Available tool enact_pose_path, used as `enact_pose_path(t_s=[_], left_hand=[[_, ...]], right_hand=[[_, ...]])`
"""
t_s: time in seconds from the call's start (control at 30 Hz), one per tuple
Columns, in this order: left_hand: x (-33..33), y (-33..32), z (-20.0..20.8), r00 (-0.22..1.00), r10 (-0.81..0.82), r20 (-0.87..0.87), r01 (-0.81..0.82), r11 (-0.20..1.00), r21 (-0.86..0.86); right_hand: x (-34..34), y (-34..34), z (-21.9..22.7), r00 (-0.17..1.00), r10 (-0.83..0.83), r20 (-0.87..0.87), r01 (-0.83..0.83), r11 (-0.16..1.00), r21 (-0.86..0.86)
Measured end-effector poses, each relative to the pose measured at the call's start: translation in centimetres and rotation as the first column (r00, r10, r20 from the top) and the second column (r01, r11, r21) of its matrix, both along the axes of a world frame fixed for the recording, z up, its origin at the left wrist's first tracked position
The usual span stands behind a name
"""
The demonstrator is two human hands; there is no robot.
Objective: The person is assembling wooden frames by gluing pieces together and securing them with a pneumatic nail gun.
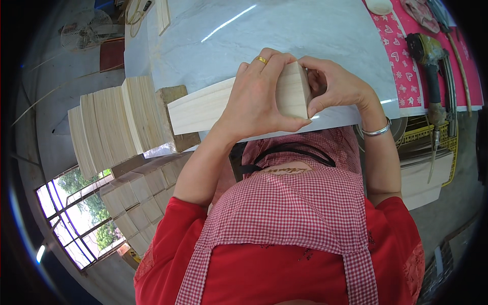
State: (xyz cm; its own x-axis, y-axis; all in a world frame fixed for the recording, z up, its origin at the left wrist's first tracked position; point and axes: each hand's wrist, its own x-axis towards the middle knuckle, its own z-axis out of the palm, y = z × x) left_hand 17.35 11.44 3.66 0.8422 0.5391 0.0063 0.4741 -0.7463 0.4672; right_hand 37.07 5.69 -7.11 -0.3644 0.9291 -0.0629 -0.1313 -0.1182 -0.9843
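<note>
Pale wood workpiece [201,108], long and tapered, smooth straight grain, at the near edge of the glossy grey-blue worktop [315,30]. Left hand [264,94] spread over it, thumb near side, fingers far side, gripping; right hand [335,86] half curled, pinching the wide end at its corners. Obstruction: rough brown block [175,94] at narrow end, thin wood slats [107,127] stacked left of it. Right: pink heart-print cloth [405,56], yellow-bodied handheld tool [419,48]. Gingham apron [290,208] patch lettering too small to read.
</note>
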Motion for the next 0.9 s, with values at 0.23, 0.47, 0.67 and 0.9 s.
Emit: enact_pose_path(t_s=[0.23, 0.47, 0.67, 0.9], left_hand=[[0.0, 0.1, -0.1, 1.0, -0.01, 0.008, 0.01, 1.0, 0.012], [0.0, -0.1, 0.3, 1.0, 0.01, -0.005, -0.01, 1.0, -0.001], [-0.2, -0.1, 0.2, 0.999, 0.025, -0.035, -0.027, 0.999, -0.04], [-0.2, -0.1, 0.2, 0.999, 0.029, -0.031, -0.031, 0.998, -0.057]], right_hand=[[0.3, 0.2, -0.1, 1.0, 0.002, 0.004, -0.002, 0.999, 0.054], [-0.3, 1.3, -0.3, 0.977, -0.157, -0.148, 0.178, 0.974, 0.141], [-1.5, 0.7, -1.0, 0.961, -0.151, -0.23, 0.156, 0.988, 0.007], [-2.3, 0.6, -1.4, 0.922, -0.207, -0.327, 0.216, 0.976, -0.01]])
